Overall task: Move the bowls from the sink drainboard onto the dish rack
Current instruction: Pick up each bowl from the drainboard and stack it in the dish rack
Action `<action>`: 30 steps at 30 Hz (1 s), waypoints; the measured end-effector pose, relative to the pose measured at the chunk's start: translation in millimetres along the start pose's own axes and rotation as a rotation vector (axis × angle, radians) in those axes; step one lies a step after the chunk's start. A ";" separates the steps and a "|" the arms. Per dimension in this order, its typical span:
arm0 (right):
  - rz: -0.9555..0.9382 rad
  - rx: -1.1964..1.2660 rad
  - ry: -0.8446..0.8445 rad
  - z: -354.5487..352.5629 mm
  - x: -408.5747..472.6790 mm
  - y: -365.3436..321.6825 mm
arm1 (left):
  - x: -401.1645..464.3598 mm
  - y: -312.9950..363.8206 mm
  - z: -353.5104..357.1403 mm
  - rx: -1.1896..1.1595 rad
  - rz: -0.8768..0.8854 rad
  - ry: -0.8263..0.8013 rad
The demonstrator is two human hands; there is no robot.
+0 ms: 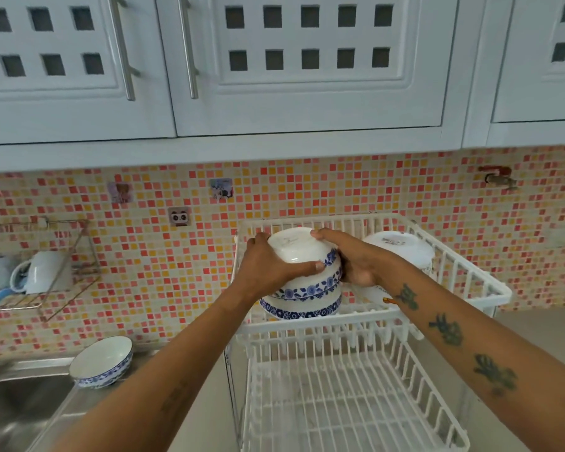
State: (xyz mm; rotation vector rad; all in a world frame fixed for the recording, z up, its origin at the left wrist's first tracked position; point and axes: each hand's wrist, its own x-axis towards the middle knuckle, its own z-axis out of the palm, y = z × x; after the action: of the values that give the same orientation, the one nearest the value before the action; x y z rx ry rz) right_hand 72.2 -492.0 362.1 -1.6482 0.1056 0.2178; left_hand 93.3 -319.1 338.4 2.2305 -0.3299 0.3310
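A white two-tier dish rack (490, 285) stands on the counter at centre right. Both hands hold an upturned white bowl with a blue flower band (299, 252) over the rack's top tier. My left hand (268, 269) grips its left side and my right hand (356, 259) its right side. This bowl sits on a stack of similar upturned bowls (302, 308) in the top tier. Another upturned white bowl (402, 246) rests behind my right hand. One more blue-banded bowl (101, 360) stands upright on the steel drainboard (79, 406) at lower left.
The rack's lower tier (346, 409) holds nothing. A steel sink (13, 406) lies at the far left. A wire wall shelf (46, 288) with a white cup (43, 272) hangs on the mosaic tiles. White cupboards (274, 76) hang above. A tap (499, 181) sticks out at upper right.
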 end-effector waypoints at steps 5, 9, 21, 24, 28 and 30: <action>0.027 -0.021 0.009 -0.1 5.0 3.7 | 2.5 -3.2 2.1 0.013 -0.020 -0.067; 0.053 -0.077 0.029 -0.1 8.9 7.3 | 2.0 -3.3 2.6 0.033 -0.031 -0.102; 0.075 -0.099 0.023 -2.1 6.6 11.8 | -6.8 0.6 5.6 0.022 -0.012 -0.164; 0.081 -0.086 0.038 -2.4 6.6 11.9 | -7.1 0.1 3.4 -0.084 -0.058 -0.189; 0.082 -0.072 0.081 -3.2 6.1 12.0 | -0.4 0.0 0.2 -0.319 -0.246 -0.215; 0.097 -0.075 0.093 -4.7 6.3 11.5 | 1.6 -0.1 -2.1 -0.392 -0.322 -0.234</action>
State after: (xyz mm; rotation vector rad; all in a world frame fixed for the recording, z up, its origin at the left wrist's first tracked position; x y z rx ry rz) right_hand 76.4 -497.3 349.9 -1.7301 0.2510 0.2218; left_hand 94.6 -317.5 340.2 1.8931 -0.1374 -0.1584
